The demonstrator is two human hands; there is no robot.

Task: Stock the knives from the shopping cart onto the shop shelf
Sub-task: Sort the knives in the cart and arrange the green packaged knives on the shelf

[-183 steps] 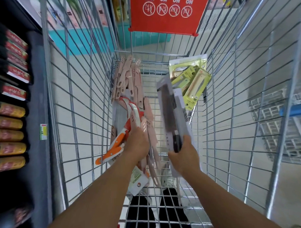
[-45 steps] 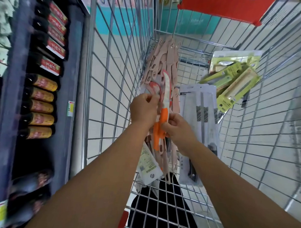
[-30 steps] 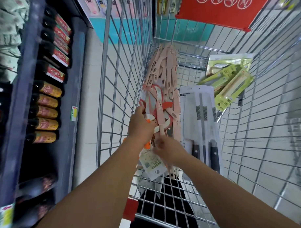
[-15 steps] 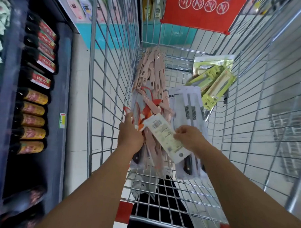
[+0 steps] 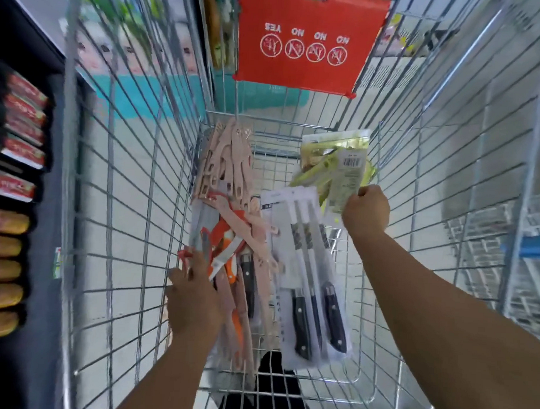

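Currently you are at the picking step inside the silver wire shopping cart (image 5: pixel 115 217). Your right hand (image 5: pixel 366 211) is closed on a green-and-yellow carded knife pack (image 5: pixel 340 173) near the far right corner. Your left hand (image 5: pixel 192 296) rests on the orange-handled knife bundle (image 5: pixel 227 245) against the left wall; its grip cannot be confirmed. The 3 black-handled knives on white card (image 5: pixel 308 285) lie between. Next, lift the green pack clear of the wire and carry it to the dark shelf (image 5: pixel 45 288) on your left.

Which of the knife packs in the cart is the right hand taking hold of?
The green-and-yellow carded pack at the far right; the right hand grips its lower edge. The white pack of black-handled knives and the pink knives lie apart from it.
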